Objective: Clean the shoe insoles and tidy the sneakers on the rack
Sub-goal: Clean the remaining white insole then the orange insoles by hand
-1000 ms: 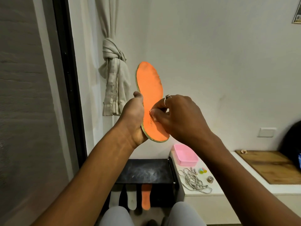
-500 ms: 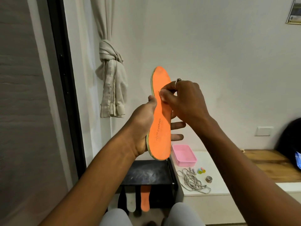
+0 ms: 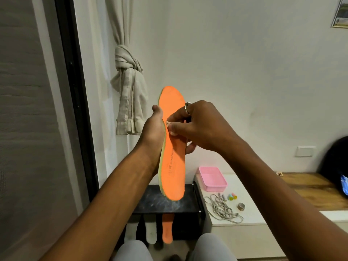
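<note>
Orange insole [image 3: 173,162] is being gripped upright by left hand [image 3: 152,132], fingers wrapped behind it; its left edge is seemingly being pinched by right hand [image 3: 203,127] fingers [image 3: 175,129].

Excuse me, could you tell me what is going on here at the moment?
A person holds an orange insole upright in the left hand, while the right hand pinches at its face near the middle, apparently picking something off. Below, a second orange insole and pale insoles sit under the black rack top. A pink tray and laces lie on the white ledge.
</note>
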`<move>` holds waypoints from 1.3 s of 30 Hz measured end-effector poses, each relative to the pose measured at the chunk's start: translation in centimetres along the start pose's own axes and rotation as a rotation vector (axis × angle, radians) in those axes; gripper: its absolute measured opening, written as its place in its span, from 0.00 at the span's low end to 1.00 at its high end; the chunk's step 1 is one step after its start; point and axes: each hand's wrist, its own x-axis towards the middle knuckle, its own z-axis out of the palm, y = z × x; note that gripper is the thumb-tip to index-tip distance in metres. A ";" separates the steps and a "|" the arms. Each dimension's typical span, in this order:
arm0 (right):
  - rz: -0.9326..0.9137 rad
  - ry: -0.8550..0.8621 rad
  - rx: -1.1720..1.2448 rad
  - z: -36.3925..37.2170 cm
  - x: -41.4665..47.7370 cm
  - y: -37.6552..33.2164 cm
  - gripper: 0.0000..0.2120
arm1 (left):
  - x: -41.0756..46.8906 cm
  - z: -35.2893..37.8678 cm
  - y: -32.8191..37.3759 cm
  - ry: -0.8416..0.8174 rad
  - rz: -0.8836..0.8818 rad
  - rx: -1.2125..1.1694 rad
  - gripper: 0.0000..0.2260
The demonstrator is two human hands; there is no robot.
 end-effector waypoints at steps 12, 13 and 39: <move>-0.149 0.261 -0.076 0.5 4.4 2.5 0.05 | 0.4 0.2 -1.3 -0.013 -0.042 0.129 0.32; -0.160 0.244 -0.078 0.5 4.4 2.5 0.05 | 0.4 0.2 -1.3 -0.003 -0.042 0.134 0.33; -0.037 0.205 -0.365 -2.7 3.4 5.4 0.06 | 0.1 0.1 -1.9 0.023 0.019 0.230 0.33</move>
